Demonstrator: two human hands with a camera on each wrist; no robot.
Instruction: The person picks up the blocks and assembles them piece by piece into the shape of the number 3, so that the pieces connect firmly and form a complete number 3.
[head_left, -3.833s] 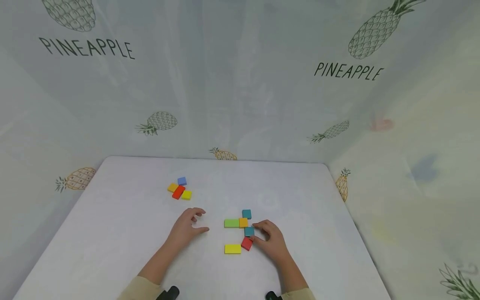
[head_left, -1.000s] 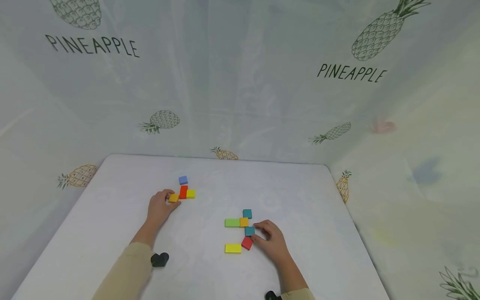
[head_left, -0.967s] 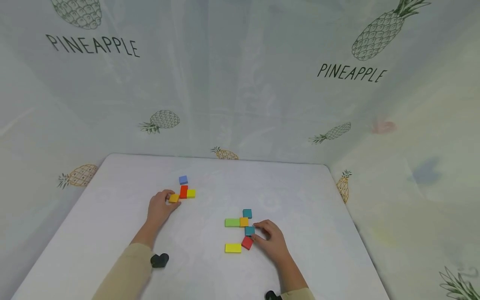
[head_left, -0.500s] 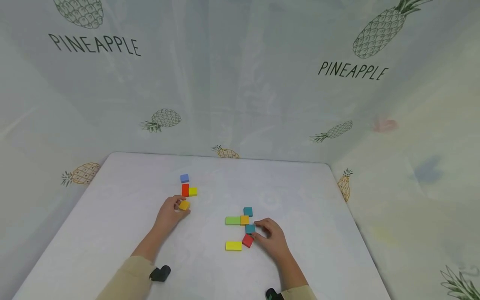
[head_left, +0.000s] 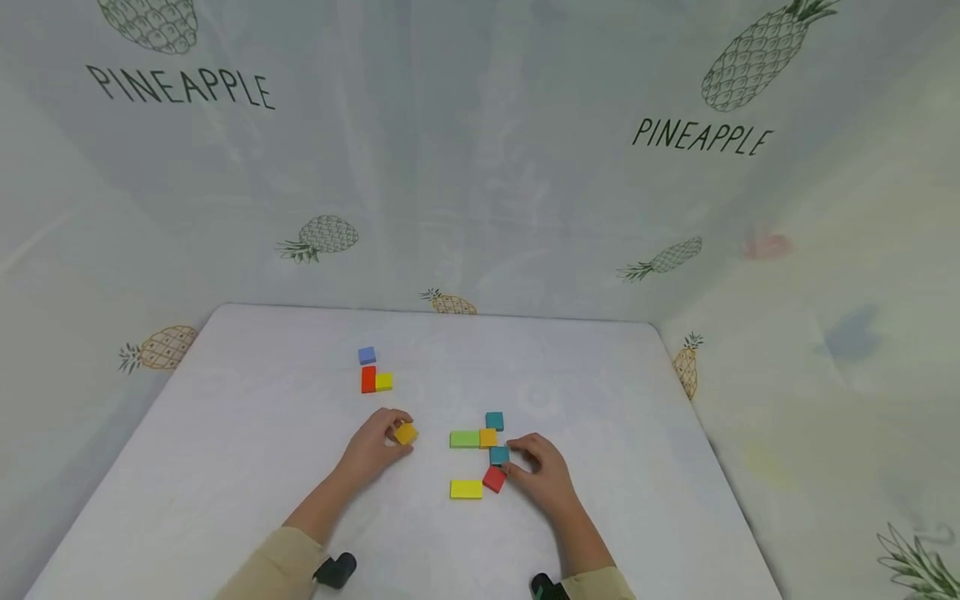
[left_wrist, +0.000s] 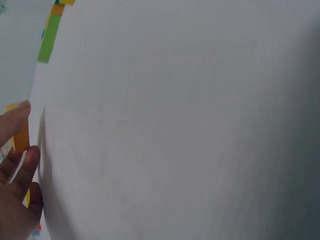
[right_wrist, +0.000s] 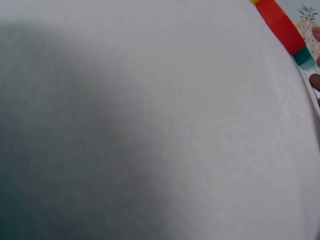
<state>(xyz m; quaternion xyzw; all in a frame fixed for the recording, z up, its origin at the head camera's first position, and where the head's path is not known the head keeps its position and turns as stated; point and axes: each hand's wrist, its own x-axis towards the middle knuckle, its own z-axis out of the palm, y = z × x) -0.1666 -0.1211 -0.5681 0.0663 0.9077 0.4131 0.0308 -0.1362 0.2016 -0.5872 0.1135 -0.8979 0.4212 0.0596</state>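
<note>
My left hand (head_left: 373, 446) pinches an orange-yellow block (head_left: 406, 433) between thumb and fingers, left of the block arrangement. In the left wrist view the same block (left_wrist: 21, 137) shows between the fingertips. My right hand (head_left: 545, 479) stays loosely curved beside a teal block (head_left: 499, 456), its thumb tip close to the block's corner; whether it touches I cannot tell. Around that block lie another teal block (head_left: 494, 421), an orange block (head_left: 488, 438), a green oblong block (head_left: 464, 439), a red block (head_left: 494, 479) and a yellow oblong block (head_left: 466, 489).
Farther back on the left of the white table (head_left: 585, 367) are a blue block (head_left: 367, 356), a red oblong block (head_left: 368, 380) and a small yellow block (head_left: 384, 382). A pineapple-print sheet (head_left: 480, 183) surrounds the table's back and sides.
My left hand has taken the orange-yellow block from the back-left group and carried it right and nearer. The red and yellow blocks there shifted slightly. My right hand has stayed in place.
</note>
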